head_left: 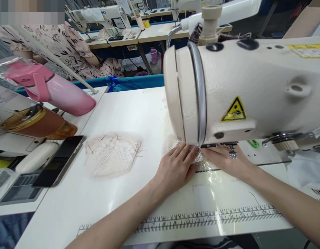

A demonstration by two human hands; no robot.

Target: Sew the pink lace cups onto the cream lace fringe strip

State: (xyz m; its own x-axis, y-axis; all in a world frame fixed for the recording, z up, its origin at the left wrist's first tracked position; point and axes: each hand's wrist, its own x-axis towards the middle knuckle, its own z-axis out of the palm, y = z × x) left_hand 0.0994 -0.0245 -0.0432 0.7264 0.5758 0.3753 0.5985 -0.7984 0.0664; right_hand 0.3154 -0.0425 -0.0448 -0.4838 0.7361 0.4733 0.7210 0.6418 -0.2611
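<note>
A cream lace piece (198,157) lies beneath the head of a white sewing machine (253,79). My left hand (175,167) rests palm down at the left of the needle area, its fingers lying flat on the lace and pointing under the machine head. From the other side comes my right hand (228,160), its fingers drawn together at the lace edge. The machine head and presser foot parts hide some of its fingers. Left of my hands, a second cream lace piece (112,154) with loose threads lies flat on the white table (149,114).
A dark phone (58,160), an amber drink cup (38,121) and a pink bottle (61,90) line the left side. A ruler strip (180,221) runs along the front edge. White cloth (307,169) lies at right. A person in a floral garment (72,52) sits beyond.
</note>
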